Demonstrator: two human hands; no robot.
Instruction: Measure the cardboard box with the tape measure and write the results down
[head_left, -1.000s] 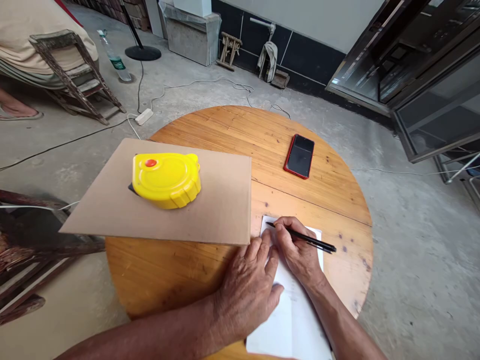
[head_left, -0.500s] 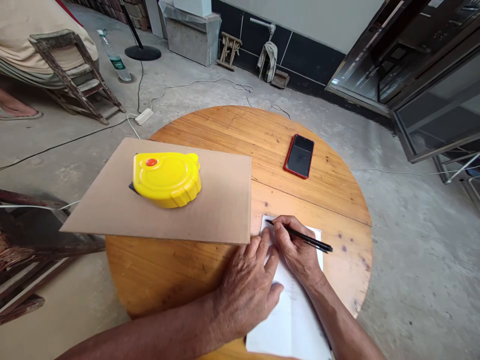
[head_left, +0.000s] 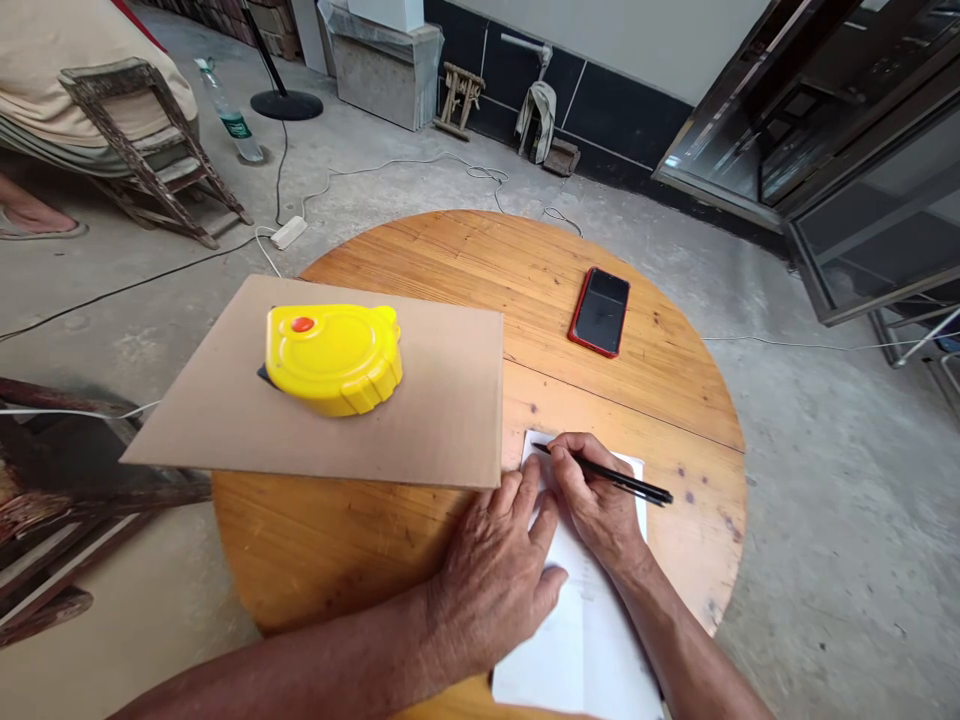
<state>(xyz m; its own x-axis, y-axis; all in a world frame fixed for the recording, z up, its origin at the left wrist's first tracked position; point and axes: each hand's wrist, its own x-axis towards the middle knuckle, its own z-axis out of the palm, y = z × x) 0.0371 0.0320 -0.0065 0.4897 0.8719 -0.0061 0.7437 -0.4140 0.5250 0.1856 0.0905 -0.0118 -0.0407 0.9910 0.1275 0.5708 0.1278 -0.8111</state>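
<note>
A black pen (head_left: 622,478) is pinched in my right hand (head_left: 600,500), its tip at the top left of the white paper (head_left: 547,660). My left hand (head_left: 499,570) lies flat with spread fingers across the paper's left side, its fingertips close to the corner of a brown cardboard sheet (head_left: 442,400). On that cardboard sits a yellow tape measure case (head_left: 334,355) with a red button. My hands cover part of the paper.
A phone in a red case (head_left: 600,310) lies at the back right of the round wooden table (head_left: 420,260). Beyond are a wooden chair (head_left: 150,150), a water bottle (head_left: 236,120), a black stand base (head_left: 286,105) and cords on the floor. Another person's foot (head_left: 37,215) shows at left.
The pen's rear end has swung slightly to the right in my right hand. My left hand, the cardboard and the tape measure have stayed in place.
</note>
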